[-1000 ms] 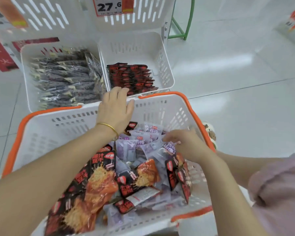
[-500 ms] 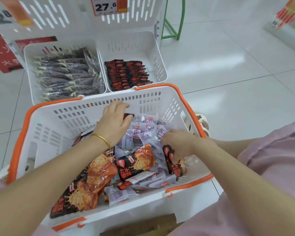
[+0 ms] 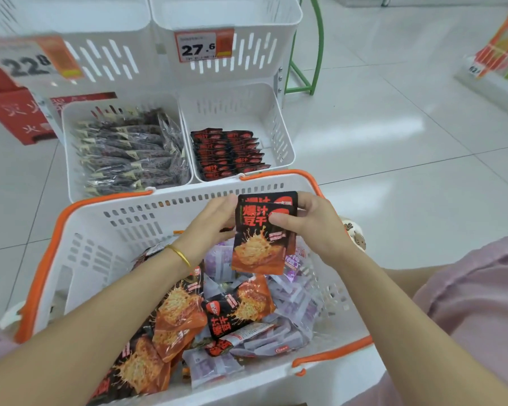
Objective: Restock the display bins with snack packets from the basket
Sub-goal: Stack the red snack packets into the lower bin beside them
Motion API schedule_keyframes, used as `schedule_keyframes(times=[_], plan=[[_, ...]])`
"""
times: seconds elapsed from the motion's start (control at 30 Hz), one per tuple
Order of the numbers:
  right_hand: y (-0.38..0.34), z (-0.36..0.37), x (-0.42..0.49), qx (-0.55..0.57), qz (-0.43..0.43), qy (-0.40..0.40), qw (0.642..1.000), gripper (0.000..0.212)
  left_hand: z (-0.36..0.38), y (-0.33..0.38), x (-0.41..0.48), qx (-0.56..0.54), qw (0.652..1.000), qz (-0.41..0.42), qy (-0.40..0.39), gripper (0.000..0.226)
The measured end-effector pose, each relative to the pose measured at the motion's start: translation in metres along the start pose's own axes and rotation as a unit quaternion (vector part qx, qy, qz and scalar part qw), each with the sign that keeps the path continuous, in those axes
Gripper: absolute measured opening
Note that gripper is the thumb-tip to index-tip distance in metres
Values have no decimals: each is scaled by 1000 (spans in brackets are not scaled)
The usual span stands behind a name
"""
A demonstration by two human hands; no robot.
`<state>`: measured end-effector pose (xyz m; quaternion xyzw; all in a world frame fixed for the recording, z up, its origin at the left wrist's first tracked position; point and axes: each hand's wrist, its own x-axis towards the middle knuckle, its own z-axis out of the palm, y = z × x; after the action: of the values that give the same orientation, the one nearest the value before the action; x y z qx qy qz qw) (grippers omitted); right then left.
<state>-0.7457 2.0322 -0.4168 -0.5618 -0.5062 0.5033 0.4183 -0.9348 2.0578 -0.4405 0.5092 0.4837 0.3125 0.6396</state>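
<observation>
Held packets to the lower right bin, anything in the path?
Nothing blocks it outright. Left hand and right hand hold the black-orange packets over the basket; only its far rim lies between them and the lower right bin, whose top is open.

Shop floor; price tags (image 3: 203, 47) on display bins (image 3: 282, 142)

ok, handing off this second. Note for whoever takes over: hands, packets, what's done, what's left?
Left hand and right hand: both grip a small stack of black-and-orange packets above the basket.
Right bin: partly filled with seemingly matching packets, with room behind them.
Left bin: full of dark packets.
Done: stack picked.
Left: probably place it in the right bin. More black-and-orange and purple packets lie in the basket.
</observation>
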Motion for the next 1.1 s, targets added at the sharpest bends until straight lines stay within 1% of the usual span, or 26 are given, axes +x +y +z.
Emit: schedule_keyframes(times=[0.03,0.1,0.17,0.23,0.33,0.37,0.4,0.47,0.5,0.53,0.6,0.67,0.73,0.77,0.8,0.83,0.87,0.9,0.97,1.03,1.07,1.1], plan=[[-1,4,1,25,-10,15,1000,20,0,-1,0,10,1000,5,-7,58],[-1,11,4,55,-24,38,997,22,1,-4,-2,88,996,23,-9,60],[-3,17,7,63,-31,35,997,29,2,-7,-2,140,989,40,16,55],[-6,18,11,55,-36,11,998,43,-1,-9,-1,146,987,53,32,53],[-18,8,24,32,-33,-26,999,71,-10,-6,2,167,984,64,18,56],[-24,4,30,23,-26,-46,998,76,-12,-4,4,174,982,70,15,56],[-29,1,36,5,-19,-69,997,75,-13,-1,6,180,980,78,15,56],[-37,-2,51,-76,-6,-112,991,60,-17,4,11,189,977,94,22,58],[-40,0,57,-109,1,-125,986,54,-19,6,16,197,975,98,31,60],[-41,2,65,-117,7,-130,985,50,-22,10,21,207,972,107,43,62],[-42,7,81,-94,11,-123,988,40,-30,18,33,221,964,129,64,67],[-48,11,100,-83,-1,-105,991,26,-38,27,49,210,965,135,83,74],[-56,12,124,-62,-28,-66,996,24,-45,37,65,188,966,129,118,77],[-61,12,137,-61,-56,-32,996,26,-52,38,74,204,957,139,155,77],[-64,12,150,-81,-94,10,992,27,-61,36,84,250,936,152,197,75],[-66,11,164,-121,-141,56,981,25,-71,32,95,314,907,158,231,71],[-66,12,178,-176,-189,96,961,23,-81,27,104,383,876,154,252,67],[-65,14,192,-233,-234,128,935,19,-90,21,113,447,846,141,256,63],[-58,21,218,-329,-325,171,870,12,-101,8,129,540,794,135,246,53],[-47,31,245,-392,-397,179,810,13,-105,-3,140,597,754,153,230,48],[-39,36,260,-404,-416,175,796,14,-106,-9,145,613,741,159,222,50],[-33,43,273,-406,-424,170,792,16,-107,-15,148,623,734,162,217,51]])
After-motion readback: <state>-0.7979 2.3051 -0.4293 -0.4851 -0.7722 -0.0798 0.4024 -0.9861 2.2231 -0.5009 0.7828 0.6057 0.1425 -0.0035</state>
